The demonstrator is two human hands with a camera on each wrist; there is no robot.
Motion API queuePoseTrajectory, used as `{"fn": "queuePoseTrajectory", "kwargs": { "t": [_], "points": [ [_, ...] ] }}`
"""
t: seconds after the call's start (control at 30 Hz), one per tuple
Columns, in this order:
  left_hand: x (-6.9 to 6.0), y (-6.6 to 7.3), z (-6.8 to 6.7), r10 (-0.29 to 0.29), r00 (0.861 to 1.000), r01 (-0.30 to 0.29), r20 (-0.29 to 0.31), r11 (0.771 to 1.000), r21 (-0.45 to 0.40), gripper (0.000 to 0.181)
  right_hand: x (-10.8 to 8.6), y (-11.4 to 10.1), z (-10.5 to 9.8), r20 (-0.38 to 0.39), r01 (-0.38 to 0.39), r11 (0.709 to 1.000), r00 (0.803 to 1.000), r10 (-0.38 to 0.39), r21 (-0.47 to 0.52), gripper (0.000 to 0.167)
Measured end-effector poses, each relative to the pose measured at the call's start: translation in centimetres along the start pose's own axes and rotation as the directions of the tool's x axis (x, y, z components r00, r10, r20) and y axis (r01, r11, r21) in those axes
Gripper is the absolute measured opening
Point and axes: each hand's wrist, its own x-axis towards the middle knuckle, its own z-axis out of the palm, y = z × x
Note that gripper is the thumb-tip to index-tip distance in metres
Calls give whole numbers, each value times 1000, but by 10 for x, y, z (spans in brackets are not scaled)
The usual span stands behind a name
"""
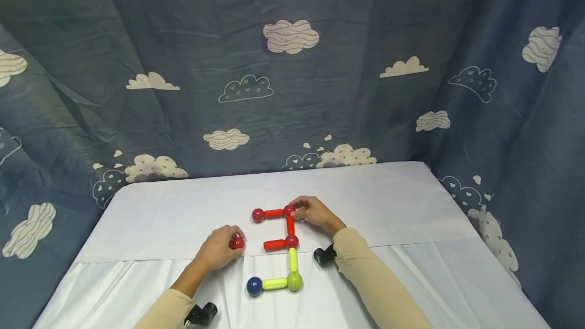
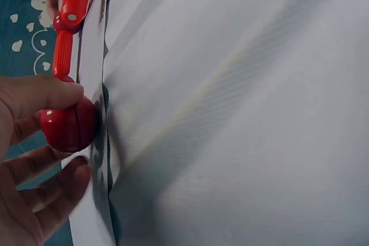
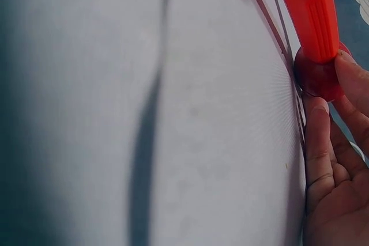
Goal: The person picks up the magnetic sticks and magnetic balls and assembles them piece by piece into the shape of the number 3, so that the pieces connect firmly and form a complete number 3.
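Note:
My left hand (image 1: 218, 249) pinches a loose red ball (image 1: 236, 242) between thumb and fingers, just left of the free end of a red rod (image 1: 274, 244). The left wrist view shows this ball (image 2: 70, 125) with a seam round it. My right hand (image 1: 315, 213) grips the red corner ball (image 1: 289, 210) of a flat figure of balls and rods on the table. From that ball one red rod (image 1: 273, 213) runs left to another red ball (image 1: 258, 215). A second red rod (image 3: 314, 21) leads to the middle red ball (image 1: 291, 241).
Nearer me, a yellow-green rod (image 1: 293, 259) joins the middle ball to a green ball (image 1: 294, 281). Another yellow-green rod (image 1: 274, 284) runs left to a blue ball (image 1: 254, 286). White cloth covers the table (image 1: 388, 202); a dark cloud-print curtain (image 1: 183, 39) hangs behind.

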Motion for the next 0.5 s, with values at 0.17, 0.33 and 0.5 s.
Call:
{"fn": "queuePoseTrajectory", "kwargs": {
  "t": [0.17, 0.33, 0.5],
  "points": [
    [-2, -3, 5, 15, 1000, -17, -15, 993, -113, 25, 0, 1, 1, 8, -18, 1000, 1000, 18, -3, 30],
    [-3, -7, 8, 93, 995, -95, -19, 969, -226, 31, 1, -1, -1, 5, -11, 1000, 1000, 11, 7, 30],
    [-3, -8, 11, 121, 992, -122, -23, 951, -285, 32, 1, -1, -1, 3, -2, 1000, 1000, 2, 7, 30]
  ]
}}
